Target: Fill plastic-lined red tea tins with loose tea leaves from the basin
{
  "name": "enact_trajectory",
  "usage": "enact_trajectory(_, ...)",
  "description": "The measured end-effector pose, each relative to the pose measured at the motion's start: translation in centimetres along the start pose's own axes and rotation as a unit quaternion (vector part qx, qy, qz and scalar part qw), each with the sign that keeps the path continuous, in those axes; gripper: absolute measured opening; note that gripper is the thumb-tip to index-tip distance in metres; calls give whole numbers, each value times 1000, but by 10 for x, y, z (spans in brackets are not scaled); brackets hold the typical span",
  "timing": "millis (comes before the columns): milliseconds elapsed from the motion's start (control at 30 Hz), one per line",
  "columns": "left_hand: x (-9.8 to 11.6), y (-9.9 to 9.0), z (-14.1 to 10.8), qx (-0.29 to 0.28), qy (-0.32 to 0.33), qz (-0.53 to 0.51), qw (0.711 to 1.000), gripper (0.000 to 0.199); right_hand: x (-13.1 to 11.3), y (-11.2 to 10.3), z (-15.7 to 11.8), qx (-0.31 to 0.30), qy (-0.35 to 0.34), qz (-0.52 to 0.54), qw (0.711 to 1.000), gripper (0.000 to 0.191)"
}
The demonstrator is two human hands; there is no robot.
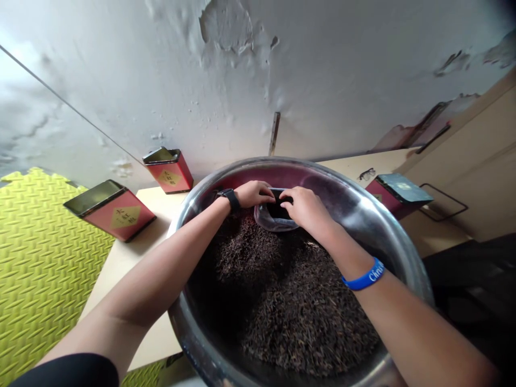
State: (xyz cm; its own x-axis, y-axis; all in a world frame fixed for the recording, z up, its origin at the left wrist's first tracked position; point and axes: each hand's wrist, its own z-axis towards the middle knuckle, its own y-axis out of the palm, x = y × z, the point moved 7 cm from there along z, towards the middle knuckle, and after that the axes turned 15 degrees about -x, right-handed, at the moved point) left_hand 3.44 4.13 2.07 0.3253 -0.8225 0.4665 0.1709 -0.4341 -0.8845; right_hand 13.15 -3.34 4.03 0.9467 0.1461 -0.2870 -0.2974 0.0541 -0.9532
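A clear plastic bag (276, 221) with dark contents sits in the big metal basin (387, 236), near its far wall. My left hand (252, 194), with a black watch on the wrist, pinches the bag's rim on the left. On the right side, my right hand (304, 207) has its fingers closed on the same rim, a blue band around the wrist. The bag's mouth gapes between both hands. Loose dark tea leaves (310, 317) fill much of the basin, heaped higher toward the near right.
Two red tins with raised lids, one nearer (126, 215) and one farther (171, 174), stand left of the basin on a pale table (155, 258). Another tin (399, 193) and a pair of glasses (366, 174) are on the right. A peeling wall (226, 97) rises behind.
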Motion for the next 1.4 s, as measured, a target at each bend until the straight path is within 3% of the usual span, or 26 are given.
enact_trajectory(100,-1,0,1,1,0,2,1000,21,-4,-4,-1,31,-13,4,999,17)
enact_trajectory(400,3,1,2,-2,-10,6,1000,22,5,12,10,32,-12,83,996,16)
enact_trajectory(833,3,0,2,-3,25,-42,999,23,13,13,14,-5,10,195,981,11)
enact_trajectory(967,4,0,2,-7,24,-36,999,23,13,12,14,-2,8,176,984,10)
enact_trajectory(1200,4,0,2,-7,42,-32,999,25,4,5,10,63,-62,114,990,11)
enact_trajectory(1400,6,0,2,-13,50,-24,998,24,-6,4,8,52,-101,32,993,14)
